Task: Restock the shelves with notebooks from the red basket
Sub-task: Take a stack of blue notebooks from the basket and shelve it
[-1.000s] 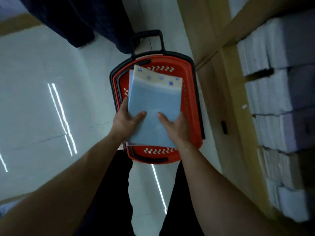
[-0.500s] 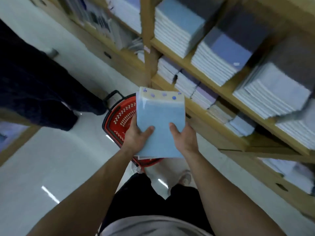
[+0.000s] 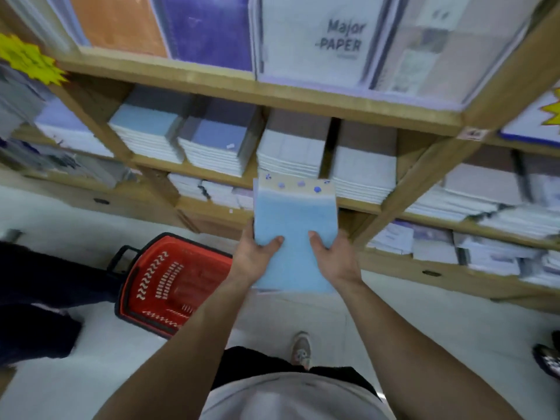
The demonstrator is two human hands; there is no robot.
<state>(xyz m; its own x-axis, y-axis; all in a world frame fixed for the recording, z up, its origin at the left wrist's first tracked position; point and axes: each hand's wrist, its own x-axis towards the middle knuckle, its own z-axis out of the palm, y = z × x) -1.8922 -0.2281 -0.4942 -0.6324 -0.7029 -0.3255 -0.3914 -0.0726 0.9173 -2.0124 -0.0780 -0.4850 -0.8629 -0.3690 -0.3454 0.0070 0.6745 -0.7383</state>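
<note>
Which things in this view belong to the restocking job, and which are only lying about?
For the job:
stack of blue notebooks, gripped by the left hand and the right hand
red basket on the floor
wooden shelves

Only about:
yellow star tag
Major Paper pad on the top shelf

The person wears a pale grey top (image 3: 291, 395) of plain, smooth cloth. Only its front shows, as a rounded bulge with a soft fold across it. Below its hem lies a black garment (image 3: 242, 362) over the upper legs; whether it is shorts or trousers cannot be told. One shoe (image 3: 300, 350) shows past that dark cloth: a grey-beige trainer with a rounded toe and a mottled top, too blurred for its lacing to be read. Both forearms are uncovered, with no sleeve reaching them, and the left hand (image 3: 254, 262) and right hand (image 3: 333, 259) are bare.
</note>
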